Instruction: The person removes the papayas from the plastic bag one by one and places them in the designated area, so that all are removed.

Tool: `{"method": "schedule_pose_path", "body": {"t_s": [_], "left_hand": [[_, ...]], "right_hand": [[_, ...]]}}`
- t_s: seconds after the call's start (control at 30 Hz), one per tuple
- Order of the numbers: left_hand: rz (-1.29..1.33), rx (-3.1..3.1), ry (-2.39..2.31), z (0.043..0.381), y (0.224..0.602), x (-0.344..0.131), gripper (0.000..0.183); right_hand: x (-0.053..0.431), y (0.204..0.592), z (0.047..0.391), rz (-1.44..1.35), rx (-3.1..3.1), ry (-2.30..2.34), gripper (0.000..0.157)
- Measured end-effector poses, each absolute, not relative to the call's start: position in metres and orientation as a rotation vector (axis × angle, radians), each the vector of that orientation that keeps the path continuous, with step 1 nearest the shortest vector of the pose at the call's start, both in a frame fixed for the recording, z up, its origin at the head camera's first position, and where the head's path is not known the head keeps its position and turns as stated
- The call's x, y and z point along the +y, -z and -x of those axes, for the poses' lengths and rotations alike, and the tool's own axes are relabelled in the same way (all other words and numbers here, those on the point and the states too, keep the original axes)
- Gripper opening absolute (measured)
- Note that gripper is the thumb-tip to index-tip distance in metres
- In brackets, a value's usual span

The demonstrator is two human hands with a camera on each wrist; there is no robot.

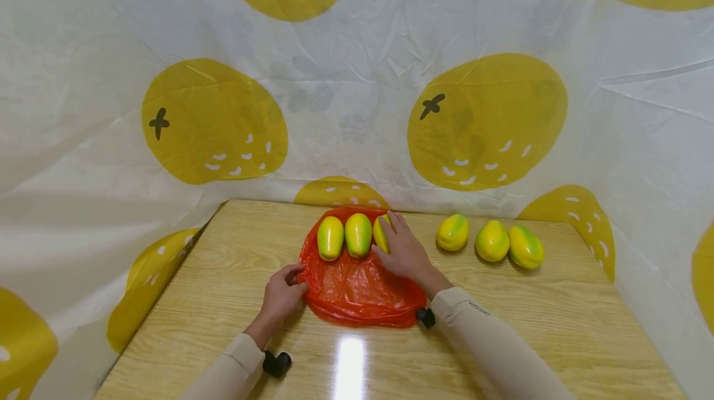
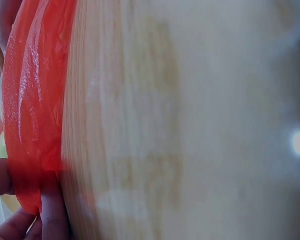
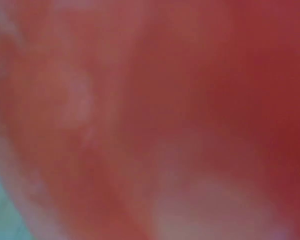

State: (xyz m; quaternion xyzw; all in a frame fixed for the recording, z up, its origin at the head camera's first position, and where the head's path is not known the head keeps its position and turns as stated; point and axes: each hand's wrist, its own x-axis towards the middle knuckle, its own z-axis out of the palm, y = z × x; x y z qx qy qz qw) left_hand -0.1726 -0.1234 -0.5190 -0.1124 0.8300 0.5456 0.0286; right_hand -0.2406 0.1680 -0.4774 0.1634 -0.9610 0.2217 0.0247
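A red plastic bag (image 1: 357,291) lies spread on the wooden table, its rim raised in folds. Two yellow-green papayas (image 1: 330,239) stand side by side inside it, toward the back. My left hand (image 1: 284,291) pinches the bag's left edge; in the left wrist view the thumb and fingers (image 2: 54,210) sit on either side of the red film. My right hand (image 1: 403,251) grips a third papaya (image 1: 382,234) at the bag's back right, with fingers over it and partly hiding it. Blurred red plastic (image 3: 150,110) fills most of the right wrist view.
Three more papayas (image 1: 452,232) lie in a row on the table (image 1: 558,319), to the right of the bag. A white curtain (image 1: 346,115) printed with large yellow fruit hangs behind the table and along both sides.
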Motion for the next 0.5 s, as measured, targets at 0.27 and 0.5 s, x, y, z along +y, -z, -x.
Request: {"method": "schedule_pose_path", "body": {"t_s": [0.27,0.5], "left_hand": [[0.359,2.551,-1.688,0.173,0.52,-0.122,0.048],[0.356,2.551,-1.691,0.172,0.519,-0.124,0.048]], "right_hand": [[0.168,0.483,0.248,-0.498,-2.981,-0.688,0.077],[0.166,0.485,0.251,-0.461,-2.977,-0.735,0.079]]}}
